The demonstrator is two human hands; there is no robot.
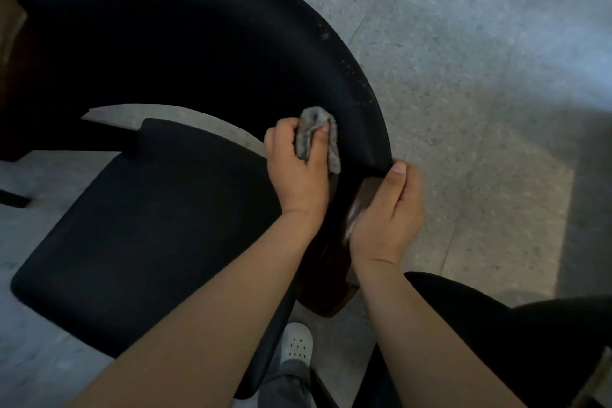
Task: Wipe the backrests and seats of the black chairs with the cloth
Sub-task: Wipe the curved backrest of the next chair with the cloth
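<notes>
A black chair fills the view, with a curved backrest [185, 43] arching over its flat seat [142, 228]. My left hand [298, 172] grips a crumpled grey cloth [314, 132] and presses it against the inner face of the backrest near its right end. My right hand [387, 219] holds the brown wooden support [361, 199] at that end, with the thumb resting on the backrest's edge.
Speckled grey floor [480, 93] lies to the right and beyond. A second black chair [516, 341] shows at the lower right. My white shoe [296, 344] stands under the seat's near edge. A brown wooden piece [10, 23] sits at the left edge.
</notes>
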